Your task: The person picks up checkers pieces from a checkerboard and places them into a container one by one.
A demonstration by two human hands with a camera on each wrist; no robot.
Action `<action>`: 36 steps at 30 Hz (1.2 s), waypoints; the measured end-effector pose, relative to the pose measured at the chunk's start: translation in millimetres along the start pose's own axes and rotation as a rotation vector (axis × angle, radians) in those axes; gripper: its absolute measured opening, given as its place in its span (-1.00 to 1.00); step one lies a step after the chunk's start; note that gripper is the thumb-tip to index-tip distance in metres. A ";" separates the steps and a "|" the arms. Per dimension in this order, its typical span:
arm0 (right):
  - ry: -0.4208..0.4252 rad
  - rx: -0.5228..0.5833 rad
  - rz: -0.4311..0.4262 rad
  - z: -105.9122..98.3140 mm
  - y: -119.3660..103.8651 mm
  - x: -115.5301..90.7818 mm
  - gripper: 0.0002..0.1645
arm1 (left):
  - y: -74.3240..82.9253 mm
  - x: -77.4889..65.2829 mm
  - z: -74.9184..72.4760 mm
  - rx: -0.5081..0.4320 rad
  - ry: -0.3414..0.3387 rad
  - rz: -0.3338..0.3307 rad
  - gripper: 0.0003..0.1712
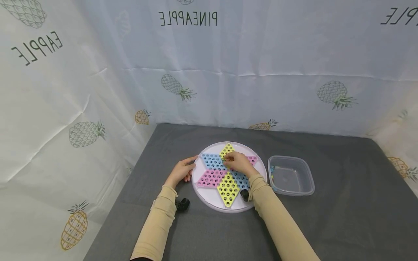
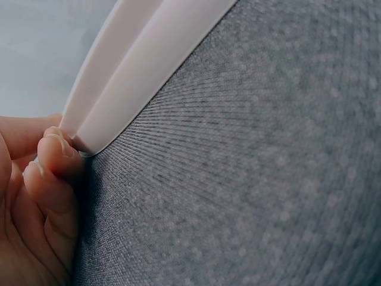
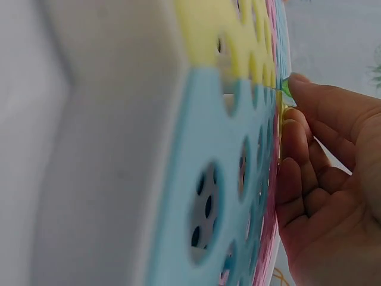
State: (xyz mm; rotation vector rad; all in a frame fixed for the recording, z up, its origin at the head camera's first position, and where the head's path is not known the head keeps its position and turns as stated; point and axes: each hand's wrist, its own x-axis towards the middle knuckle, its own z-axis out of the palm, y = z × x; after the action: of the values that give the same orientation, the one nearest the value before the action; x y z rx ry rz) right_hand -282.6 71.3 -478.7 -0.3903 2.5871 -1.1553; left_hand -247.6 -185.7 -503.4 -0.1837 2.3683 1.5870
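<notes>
A round white Chinese checkers board (image 1: pixel 200 169) carries a star of yellow, pink and blue holed sections. My left hand (image 1: pixel 180 171) is at its left edge, the fingers bent against the white rim (image 2: pixel 128 101) in the left wrist view. My right hand (image 1: pixel 240 163) reaches over the far middle of the star. Between its thumb and fingers it pinches a small green marble (image 3: pixel 286 89), mostly covered by the fingertips. The right hand and forearm hide parts of the pink and blue sections.
A clear plastic box (image 1: pixel 292 179) stands right of the board, with several small coloured marbles (image 1: pixel 272 169) along its left side. Grey cloth (image 1: pixel 202 232) covers the table. A pineapple-print curtain (image 1: pixel 261 98) hangs behind it and at the sides.
</notes>
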 end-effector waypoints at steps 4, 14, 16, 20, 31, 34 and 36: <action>-0.003 -0.013 -0.011 0.9 1.6 0.2 -0.68 | 0.6 -1.3 0.1 0.001 0.003 0.010 -0.52; 0.034 0.044 0.003 1.5 0.0 -5.5 -0.70 | 0.9 -4.0 0.4 0.003 0.000 0.012 -0.52; 0.041 0.050 0.003 0.8 -0.7 -6.7 -0.70 | 1.4 -4.3 0.1 -0.001 -0.001 0.015 -0.52; 0.053 0.043 -0.008 -1.7 -1.9 -9.3 -0.71 | 2.1 -4.3 -0.3 -0.003 -0.003 0.016 -0.51; 0.101 0.024 -0.092 -13.2 -8.2 -24.3 -0.72 | 0.9 -3.5 0.5 -0.002 0.011 0.007 -0.52; 0.112 0.041 -0.104 -17.2 -12.3 -30.1 -0.70 | 1.1 -3.7 0.5 -0.001 0.007 0.011 -0.52; 0.117 0.046 -0.109 -20.1 -15.0 -34.6 -0.67 | 1.8 -4.1 0.2 -0.002 0.005 0.014 -0.52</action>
State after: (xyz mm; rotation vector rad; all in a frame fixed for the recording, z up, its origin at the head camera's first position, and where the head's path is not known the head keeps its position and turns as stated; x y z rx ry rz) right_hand -255.9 87.5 -449.5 -0.4727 2.6620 -1.3087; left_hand -244.1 -185.0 -500.7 -0.1726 2.3774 1.5967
